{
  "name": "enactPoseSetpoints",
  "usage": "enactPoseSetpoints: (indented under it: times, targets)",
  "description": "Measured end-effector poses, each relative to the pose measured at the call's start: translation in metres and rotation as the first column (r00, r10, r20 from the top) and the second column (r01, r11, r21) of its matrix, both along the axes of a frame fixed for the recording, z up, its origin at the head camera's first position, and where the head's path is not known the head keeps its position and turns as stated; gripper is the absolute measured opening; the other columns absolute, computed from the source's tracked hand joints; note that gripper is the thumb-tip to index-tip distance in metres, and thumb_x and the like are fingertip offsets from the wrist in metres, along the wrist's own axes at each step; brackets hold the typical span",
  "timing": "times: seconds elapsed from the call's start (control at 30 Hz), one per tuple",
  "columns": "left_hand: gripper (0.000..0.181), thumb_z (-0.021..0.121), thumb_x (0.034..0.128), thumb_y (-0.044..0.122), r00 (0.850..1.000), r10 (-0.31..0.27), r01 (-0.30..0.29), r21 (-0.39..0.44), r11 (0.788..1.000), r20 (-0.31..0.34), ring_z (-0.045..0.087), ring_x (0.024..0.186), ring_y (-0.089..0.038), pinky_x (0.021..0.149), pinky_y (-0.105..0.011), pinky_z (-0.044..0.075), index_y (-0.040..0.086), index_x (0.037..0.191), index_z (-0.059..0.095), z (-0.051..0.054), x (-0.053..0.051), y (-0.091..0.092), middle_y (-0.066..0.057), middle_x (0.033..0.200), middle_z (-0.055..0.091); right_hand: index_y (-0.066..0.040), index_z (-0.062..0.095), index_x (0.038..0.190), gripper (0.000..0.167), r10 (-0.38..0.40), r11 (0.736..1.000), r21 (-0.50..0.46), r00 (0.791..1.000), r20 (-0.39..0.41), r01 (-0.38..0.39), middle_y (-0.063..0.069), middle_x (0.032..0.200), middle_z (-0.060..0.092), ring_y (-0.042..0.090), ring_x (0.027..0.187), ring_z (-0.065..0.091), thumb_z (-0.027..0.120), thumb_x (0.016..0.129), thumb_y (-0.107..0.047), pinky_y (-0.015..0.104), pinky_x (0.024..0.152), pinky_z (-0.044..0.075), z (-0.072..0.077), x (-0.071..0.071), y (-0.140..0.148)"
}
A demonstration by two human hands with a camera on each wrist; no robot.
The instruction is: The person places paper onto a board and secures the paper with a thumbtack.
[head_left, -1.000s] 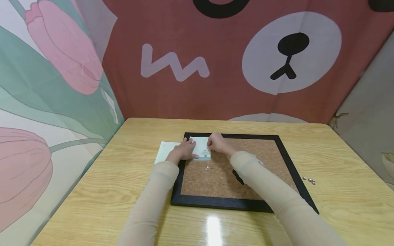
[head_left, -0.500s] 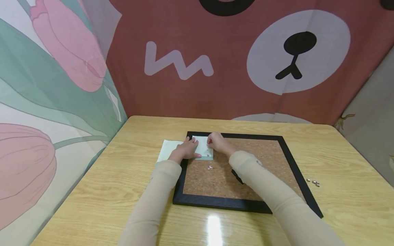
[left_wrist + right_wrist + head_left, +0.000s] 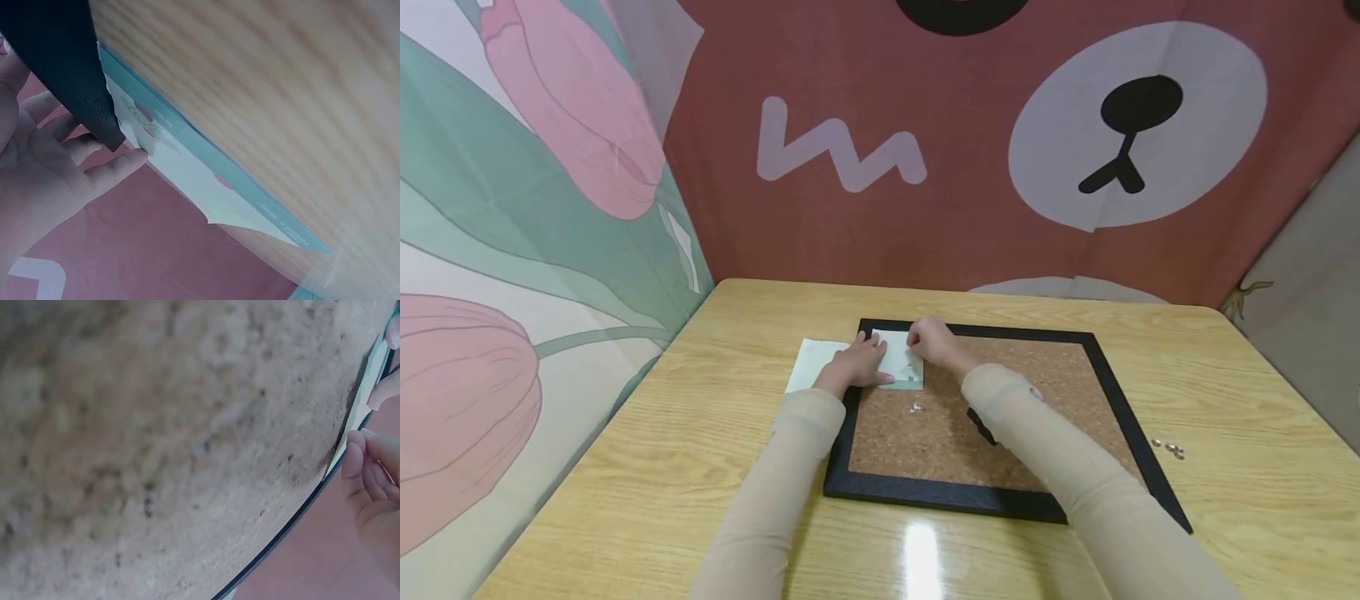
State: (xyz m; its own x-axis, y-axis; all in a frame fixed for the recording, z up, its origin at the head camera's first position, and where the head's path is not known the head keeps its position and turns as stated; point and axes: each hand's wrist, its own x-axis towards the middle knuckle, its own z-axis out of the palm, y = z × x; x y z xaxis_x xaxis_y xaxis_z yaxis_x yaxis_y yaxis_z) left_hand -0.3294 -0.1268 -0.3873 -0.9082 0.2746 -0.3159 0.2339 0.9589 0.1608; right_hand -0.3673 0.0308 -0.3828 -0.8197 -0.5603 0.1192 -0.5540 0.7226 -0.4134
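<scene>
A small pale sheet point(image 3: 898, 357) lies on the upper left of the black-framed cork board point(image 3: 910, 450). My left hand point(image 3: 856, 364) rests with spread fingers over its left side and the frame; in the left wrist view, the fingers of that hand point(image 3: 53, 147) reach under the dark frame point(image 3: 75, 75). My right hand point(image 3: 934, 340) has thumb and forefinger tips together at the sheet's upper right. In the right wrist view, this hand point(image 3: 378, 487) is curled beside the sheet's edge point(image 3: 359, 412); whether something tiny sits between its fingertips is hidden.
Another pale sheet point(image 3: 811, 362) lies on the table left of the board, with a teal band point(image 3: 206, 147) along one edge. Small clear pieces point(image 3: 916, 408) lie on the cork. Several small metallic pieces point(image 3: 1176, 451) are on the table to the right. A patterned cloth point(image 3: 850, 233) hangs behind.
The head view has shifted slightly, moving the whole scene a little to the right. Both hands keep nearly the same places at the sheet.
</scene>
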Motion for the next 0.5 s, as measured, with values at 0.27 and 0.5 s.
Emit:
enactPoseSetpoints:
  times: [0.27,0.5]
  targets:
    - [0.072,0.050,0.0866,0.046,1.000,-0.007,0.007,-0.011,1.000,-0.010,0.002,0.134,-0.029,0.099,-0.054,0.022,0.010,0.142,0.023,-0.001,-0.002,0.000,-0.010,0.148,0.013,0.006,0.069,0.087,0.014,0.039,0.999,0.020,0.999,0.006,-0.039,0.016,0.087,0.066,0.027,0.085,0.061,0.059,0.079,0.010,0.033,0.072,0.049,0.001,-0.005,0.000]
    - [0.072,0.050,0.0865,0.046,1.000,-0.001,0.001,-0.010,1.000,-0.001,0.001,0.134,-0.028,0.099,-0.054,0.022,0.010,0.142,0.022,-0.002,-0.002,0.000,-0.009,0.148,0.013,-0.006,0.069,0.069,0.008,0.054,0.998,-0.018,0.998,0.032,-0.054,0.004,0.071,0.063,0.017,0.067,0.057,0.068,0.077,-0.003,0.029,0.059,0.048,-0.024,-0.033,-0.004]
